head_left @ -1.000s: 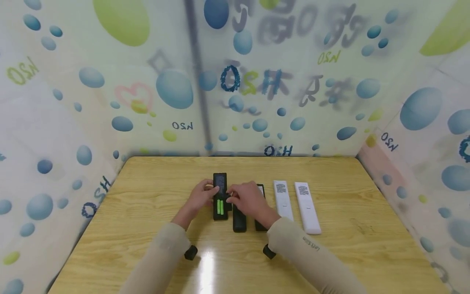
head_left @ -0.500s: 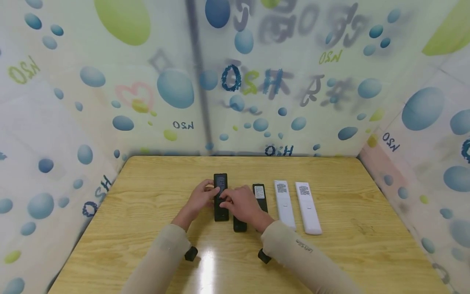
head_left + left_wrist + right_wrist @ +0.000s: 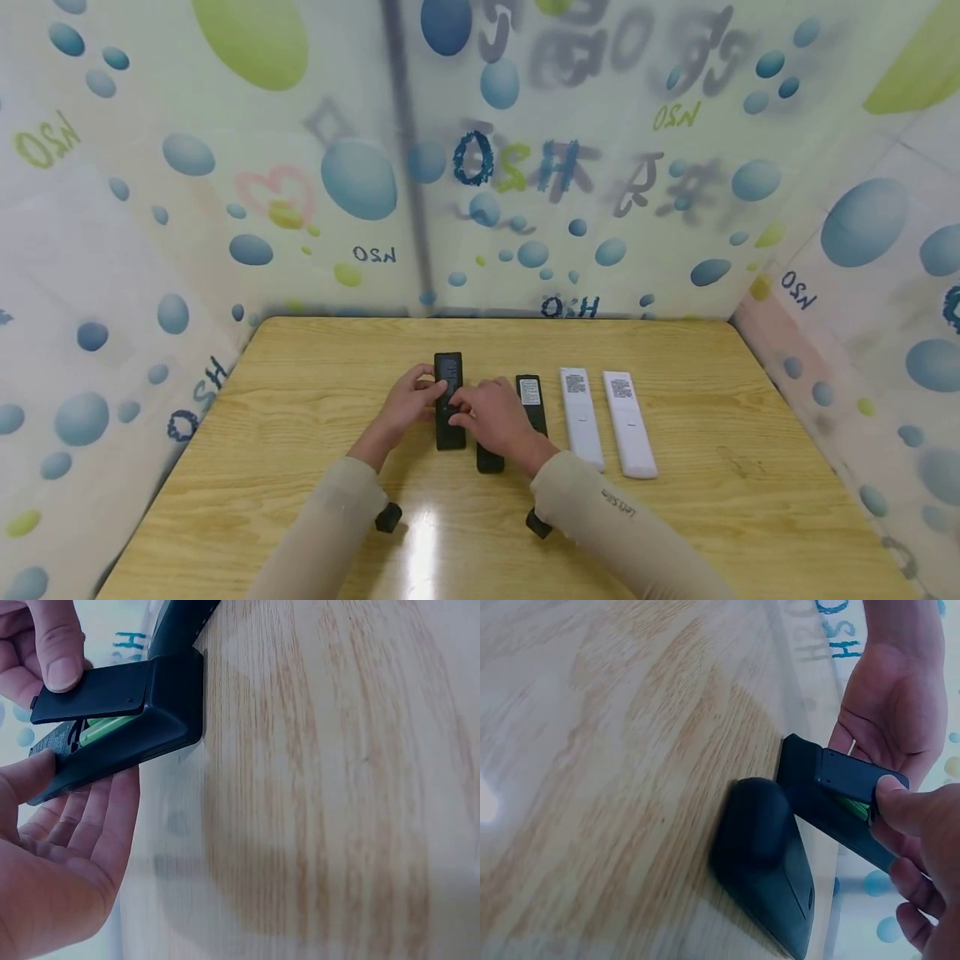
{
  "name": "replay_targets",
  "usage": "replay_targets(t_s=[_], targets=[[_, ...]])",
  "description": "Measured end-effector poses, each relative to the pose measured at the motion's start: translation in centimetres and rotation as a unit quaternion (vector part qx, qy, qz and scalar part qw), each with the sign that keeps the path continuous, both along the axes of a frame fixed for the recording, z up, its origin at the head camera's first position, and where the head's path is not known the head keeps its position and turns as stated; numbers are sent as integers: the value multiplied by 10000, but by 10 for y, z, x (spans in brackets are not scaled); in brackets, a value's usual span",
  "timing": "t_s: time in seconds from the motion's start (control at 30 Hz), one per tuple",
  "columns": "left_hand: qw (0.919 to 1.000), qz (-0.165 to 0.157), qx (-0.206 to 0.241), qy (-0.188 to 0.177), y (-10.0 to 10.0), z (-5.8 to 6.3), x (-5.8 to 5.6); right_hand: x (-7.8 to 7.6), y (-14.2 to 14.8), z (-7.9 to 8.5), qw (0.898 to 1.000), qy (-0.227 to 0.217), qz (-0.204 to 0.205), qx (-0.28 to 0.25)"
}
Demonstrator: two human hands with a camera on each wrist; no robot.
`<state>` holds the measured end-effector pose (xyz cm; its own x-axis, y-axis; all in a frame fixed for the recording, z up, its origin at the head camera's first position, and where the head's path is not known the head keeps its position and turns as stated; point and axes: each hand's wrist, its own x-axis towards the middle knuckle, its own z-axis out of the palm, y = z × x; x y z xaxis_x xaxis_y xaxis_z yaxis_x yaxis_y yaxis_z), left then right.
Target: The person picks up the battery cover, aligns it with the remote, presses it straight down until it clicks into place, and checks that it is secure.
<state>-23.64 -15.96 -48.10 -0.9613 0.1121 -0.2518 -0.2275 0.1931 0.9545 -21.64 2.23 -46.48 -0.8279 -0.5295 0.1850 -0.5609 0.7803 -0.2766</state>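
Note:
My left hand (image 3: 405,404) grips a black remote control (image 3: 451,438) by its left side, with the thumb on its back face. In the left wrist view green batteries (image 3: 105,729) show inside its compartment. The battery cover (image 3: 94,691) lies tilted over them, its one end meeting the lower end of the compartment and its other end raised. My right hand (image 3: 495,412) pinches that raised end, the thumb (image 3: 896,802) on top in the right wrist view. Under my right hand lies a second black remote control (image 3: 757,847), partly hidden in the head view.
Right of my hands lie a third black remote control (image 3: 529,396) with a white label and two white remote controls (image 3: 582,425), all back side up on the wooden table (image 3: 337,342). A patterned wall (image 3: 300,275) rises behind the table's far edge.
My right hand has moved left, bringing the battery cover from beside the black remote control to over its batteries. The left hand keeps its hold. In the last half second little has moved.

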Motion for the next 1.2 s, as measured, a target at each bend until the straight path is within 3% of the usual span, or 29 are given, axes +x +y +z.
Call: replay_targets(t_s=[0.2,0.93,1.07,1.2], targets=[[10000,-25,33,-13,1,0,-1,0,-2,-1,9998,184,-16,89],[9999,-91,-96,98,0,-1,2,-1,-4,-1,9981,104,-391,461],[9999,-146,-33,35,0,5,3,-2,0,2,9941,26,-768,767],[9998,-216,21,-11,2,19,9,-2,1,3,9886,-91,-926,1180]])
